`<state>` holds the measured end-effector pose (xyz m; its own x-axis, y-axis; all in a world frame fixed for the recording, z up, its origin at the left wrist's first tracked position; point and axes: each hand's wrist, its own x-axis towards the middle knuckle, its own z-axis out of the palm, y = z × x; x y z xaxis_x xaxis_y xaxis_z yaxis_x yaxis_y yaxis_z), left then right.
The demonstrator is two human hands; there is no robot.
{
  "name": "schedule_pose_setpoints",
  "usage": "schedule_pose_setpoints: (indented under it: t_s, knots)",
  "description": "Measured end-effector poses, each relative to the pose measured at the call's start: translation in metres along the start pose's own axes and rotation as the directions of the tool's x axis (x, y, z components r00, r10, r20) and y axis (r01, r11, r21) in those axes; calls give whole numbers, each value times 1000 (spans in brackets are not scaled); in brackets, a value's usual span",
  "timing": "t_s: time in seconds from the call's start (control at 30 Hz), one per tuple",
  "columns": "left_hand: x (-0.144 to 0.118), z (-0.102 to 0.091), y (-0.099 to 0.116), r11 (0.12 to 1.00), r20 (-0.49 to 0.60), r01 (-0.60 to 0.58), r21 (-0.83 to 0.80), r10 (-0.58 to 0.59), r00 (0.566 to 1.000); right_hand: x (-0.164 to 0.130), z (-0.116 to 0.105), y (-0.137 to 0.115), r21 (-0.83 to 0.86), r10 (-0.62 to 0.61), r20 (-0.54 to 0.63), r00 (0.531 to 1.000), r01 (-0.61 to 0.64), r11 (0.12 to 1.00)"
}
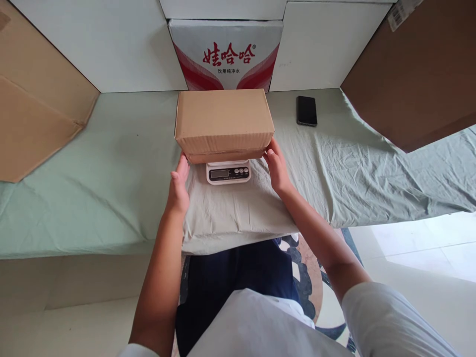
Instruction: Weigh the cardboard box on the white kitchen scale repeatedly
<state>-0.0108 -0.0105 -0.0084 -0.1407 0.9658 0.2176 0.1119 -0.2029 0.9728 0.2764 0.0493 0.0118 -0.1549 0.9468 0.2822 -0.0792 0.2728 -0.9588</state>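
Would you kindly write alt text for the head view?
A cardboard box sits on a small scale, with the left hand and right hand open at its lower corners. A phone lies on the green cloth.

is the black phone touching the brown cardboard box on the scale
Apart. The head view shows the black phone lying on the green cloth, with bare cloth between it and the brown cardboard box.

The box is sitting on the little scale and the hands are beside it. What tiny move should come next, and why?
Probably draw both hands clear. The cardboard box rests on the scale, but the left hand and right hand seem to touch its lower corners, which could skew the reading. The scale's display shows no readable number.
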Motion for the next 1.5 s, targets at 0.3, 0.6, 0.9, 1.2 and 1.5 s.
schedule_pose_setpoints:
  t_s: [0.3,0.6,0.9,1.2,1.5]
  knots:
    - [0,-1,0,1000,0,5,2,-5,1000,-2,1,-6,-11,-11,8,1000,11,1000]
    - [0,-2,-1,1000,-6,5,0,-5,1000,-1,1,-3,-2,-11,18,1000,11,1000]
    - [-1,1,3,1000,7,3,5,-3,1000,-2,2,-6,6,-10,7,1000,10,1000]
    - [-1,1,2,1000,-5,14,1,-14,1000,-3,1,-3,-83,-1,32,999,4,997]
    - [-1,1,1,1000,-3,9,-3,-9,1000,-3,5,-11,10,10,10,1000,-10,1000]
